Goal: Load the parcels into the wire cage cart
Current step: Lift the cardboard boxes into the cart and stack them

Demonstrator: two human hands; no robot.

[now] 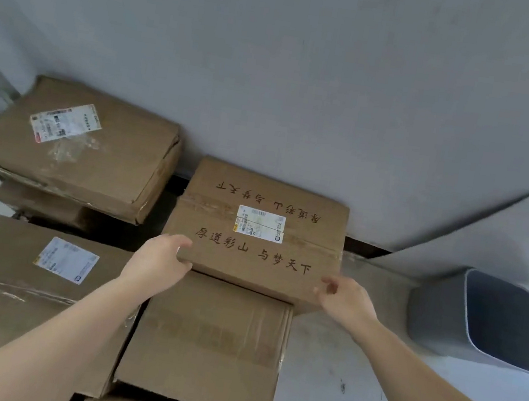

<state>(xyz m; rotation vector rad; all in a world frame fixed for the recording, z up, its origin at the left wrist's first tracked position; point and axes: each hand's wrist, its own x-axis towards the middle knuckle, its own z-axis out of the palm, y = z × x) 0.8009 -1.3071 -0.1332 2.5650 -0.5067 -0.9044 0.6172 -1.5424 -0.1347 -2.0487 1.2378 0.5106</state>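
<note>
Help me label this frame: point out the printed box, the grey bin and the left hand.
printed box (pixel 259 225), head view: top face, on its label.
grey bin (pixel 436 313), head view: outer side wall.
left hand (pixel 157 263), head view: back of the hand.

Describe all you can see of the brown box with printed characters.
The printed box is brown cardboard, its top seam taped, with a white label across the seam and a row of dark characters on each flap. It lies flat on a plain carton, by the wall. The left hand grips its near left corner; the right hand is at the near right corner.
</note>
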